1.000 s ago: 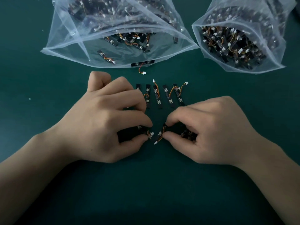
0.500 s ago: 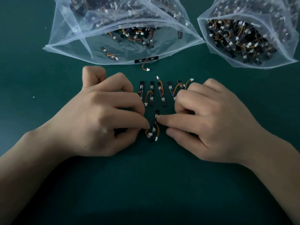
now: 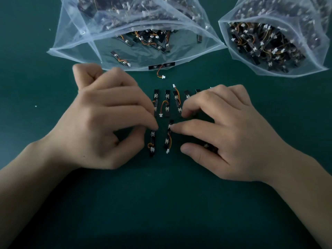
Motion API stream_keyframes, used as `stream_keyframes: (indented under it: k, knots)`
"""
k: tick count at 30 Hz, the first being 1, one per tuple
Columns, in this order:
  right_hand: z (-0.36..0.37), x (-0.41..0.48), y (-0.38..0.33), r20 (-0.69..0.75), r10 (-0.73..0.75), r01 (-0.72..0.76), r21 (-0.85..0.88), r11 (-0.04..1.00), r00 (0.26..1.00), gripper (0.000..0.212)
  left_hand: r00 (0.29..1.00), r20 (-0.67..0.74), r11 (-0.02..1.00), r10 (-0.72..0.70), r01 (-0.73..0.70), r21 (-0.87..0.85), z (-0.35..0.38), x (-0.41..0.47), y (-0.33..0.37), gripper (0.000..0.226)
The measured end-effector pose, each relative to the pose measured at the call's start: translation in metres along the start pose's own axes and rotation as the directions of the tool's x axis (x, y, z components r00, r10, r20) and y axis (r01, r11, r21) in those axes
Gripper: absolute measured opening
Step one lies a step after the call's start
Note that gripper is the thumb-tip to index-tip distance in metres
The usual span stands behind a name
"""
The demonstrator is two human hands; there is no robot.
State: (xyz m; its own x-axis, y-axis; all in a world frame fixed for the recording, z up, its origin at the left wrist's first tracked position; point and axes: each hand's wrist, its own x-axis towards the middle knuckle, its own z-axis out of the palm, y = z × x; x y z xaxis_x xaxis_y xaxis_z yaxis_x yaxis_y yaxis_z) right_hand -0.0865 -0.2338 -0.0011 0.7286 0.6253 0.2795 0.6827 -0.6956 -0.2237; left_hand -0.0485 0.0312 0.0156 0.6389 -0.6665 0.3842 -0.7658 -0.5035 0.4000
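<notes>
Surface: dark green mat [image 3: 161, 203], matte, filling the view from edge to edge. Both forearms enter from the near edge. A white speck [image 3: 36, 106] lies well to the left.

Near row: two black strips with orange leads and white plugs lie flat, side by side and apart, pointing away from the person.
- Left hand [image 3: 107, 126]: fingers curled, index fingertip [image 3: 153, 127] on the far end of the left near strip [image 3: 152, 140], thumb just beside it. Cannot tell whether this is a pinch.
- Right hand [image 3: 226, 133]: index finger straight, its fingertip [image 3: 175, 126] pressing the far end of the right near strip [image 3: 168, 139]. The thumb is stretched out and clear of it.
- A further strip [image 3: 206, 145] shows under the right palm. Held or lying, cannot tell.

Far row [image 3: 167, 103]: five strips, parallel. The right hand's curled fingers cover the right-hand ones.

Beyond:
- A stray strip [image 3: 161, 66] lies at the mouth of the left bag [image 3: 71, 42], its plug out on the mat.
- The right bag [image 3: 228, 51] is packed with strips.

Versus 0.5 s ago:
- Only one bunched group sat between the fingertips then. It is now two separate, parallel strips.
- The left hand has shifted left.
- Far row, bags and stray strip are unchanged.
</notes>
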Motion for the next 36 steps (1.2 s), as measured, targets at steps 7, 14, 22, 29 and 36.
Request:
stream_keyframes:
  k: [7,14,22,29,36]
  knots:
    - [0.000,0.000,-0.002,0.066,0.007,-0.007,0.010,1.000,0.998,0.032,0.991,0.106,0.995,-0.087,0.080,0.066,0.000,0.000,-0.014,0.034]
    - [-0.001,0.000,-0.001,0.092,-0.032,0.032,0.007,0.999,0.995,0.036,0.986,0.133,0.994,-0.104,0.099,0.046,0.004,0.000,-0.019,0.035]
    - [0.000,0.000,0.000,0.083,-0.077,0.075,0.027,0.997,0.994,0.036,0.987,0.133,0.995,-0.093,0.089,0.041,0.004,-0.001,-0.018,0.035]
    - [0.000,0.001,0.000,0.018,-0.023,0.022,0.020,1.000,1.000,0.035,0.986,0.030,0.986,-0.163,0.161,0.041,0.005,-0.001,-0.017,0.021]
    - [0.001,0.001,0.000,0.086,0.011,-0.009,-0.024,1.000,0.996,0.051,0.987,0.050,0.988,-0.152,0.150,0.046,0.006,-0.001,-0.016,0.016]
